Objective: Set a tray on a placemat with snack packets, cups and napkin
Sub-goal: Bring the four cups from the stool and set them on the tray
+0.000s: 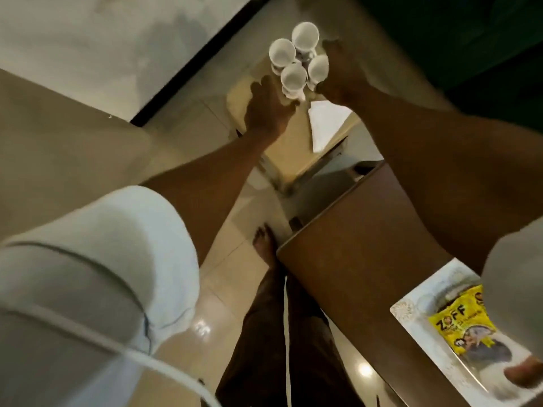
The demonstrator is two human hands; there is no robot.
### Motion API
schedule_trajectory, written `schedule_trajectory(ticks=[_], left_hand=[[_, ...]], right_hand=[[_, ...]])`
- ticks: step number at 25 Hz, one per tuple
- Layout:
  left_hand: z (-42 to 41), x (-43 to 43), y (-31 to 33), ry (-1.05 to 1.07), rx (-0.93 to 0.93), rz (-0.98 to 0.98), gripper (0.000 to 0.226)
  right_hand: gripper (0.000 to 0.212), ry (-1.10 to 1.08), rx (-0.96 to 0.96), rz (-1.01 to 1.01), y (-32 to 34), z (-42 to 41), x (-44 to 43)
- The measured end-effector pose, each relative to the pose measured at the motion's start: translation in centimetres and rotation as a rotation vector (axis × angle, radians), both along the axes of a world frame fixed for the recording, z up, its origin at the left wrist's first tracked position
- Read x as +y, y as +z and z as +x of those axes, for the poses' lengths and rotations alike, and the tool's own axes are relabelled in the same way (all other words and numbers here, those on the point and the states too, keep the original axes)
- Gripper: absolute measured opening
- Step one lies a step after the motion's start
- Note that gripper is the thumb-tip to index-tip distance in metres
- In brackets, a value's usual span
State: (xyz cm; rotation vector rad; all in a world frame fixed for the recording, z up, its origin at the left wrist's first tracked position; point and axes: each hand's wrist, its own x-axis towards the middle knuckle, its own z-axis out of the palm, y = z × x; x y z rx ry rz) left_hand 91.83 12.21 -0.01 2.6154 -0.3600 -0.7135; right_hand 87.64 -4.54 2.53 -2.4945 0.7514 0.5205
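Stool top (283,155): cups (293,75) between left hand (270,110), right hand (342,76); both seemingly gripping them.

Four cups (296,63) packed close, gaps between rims too narrow for fingers. Left hand (269,110) covers near-left side of cluster, right hand (338,74) covers right side; far-left side open. Napkin (327,124) flat beside cups on cream bench (282,154), room above it. Floor (235,218) strip separates cream bench from brown bench (367,230). Tray (411,306) with snack packet (461,321) takes brown bench's near end; bare top beyond.
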Motion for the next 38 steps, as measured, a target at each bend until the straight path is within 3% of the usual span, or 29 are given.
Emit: schedule_trajectory(ticks=[6, 13, 16, 22, 28, 31, 34, 38], left_hand=[[2.4, -4.8, -4.3, -0.188, -0.185, 0.038, 0.088], [1.7, -6.9, -4.9, -0.086, -0.345, 0.079, 0.076], [1.8, -8.3, -4.2, -0.057, -0.327, 0.101, 0.071], [0.8, -7.6, -2.0, -0.096, -0.303, 0.094, 0.074], [0.8, -12.5, 9.2, -0.254, -0.283, -0.012, 0.073], [-0.2, -18.0, 19.7, -0.415, -0.298, -0.108, 0.070], [-3.3, -21.9, 31.6, -0.536, -0.333, -0.213, 0.050], [-13.7, -24.4, 44.7, -0.714, -0.412, -0.357, 0.039]], right_hand=[[0.080, 0.095, -0.028, -0.125, -7.2, 1.0, -0.4], [0.051, 0.033, -0.209, -0.172, -8.0, 1.8, -0.1], [0.039, -0.001, -0.216, -0.205, -7.8, 1.6, -0.6], [0.055, -0.023, -0.184, -0.175, -6.0, 0.2, -0.6], [0.050, -0.206, -0.254, -0.200, 5.3, -2.6, -4.7], [0.047, -0.345, -0.309, -0.256, 16.0, -5.8, -9.7], [0.046, -0.472, -0.373, -0.317, 28.0, -11.0, -12.3], [0.044, -0.611, -0.363, -0.470, 42.0, -21.8, -12.3]])
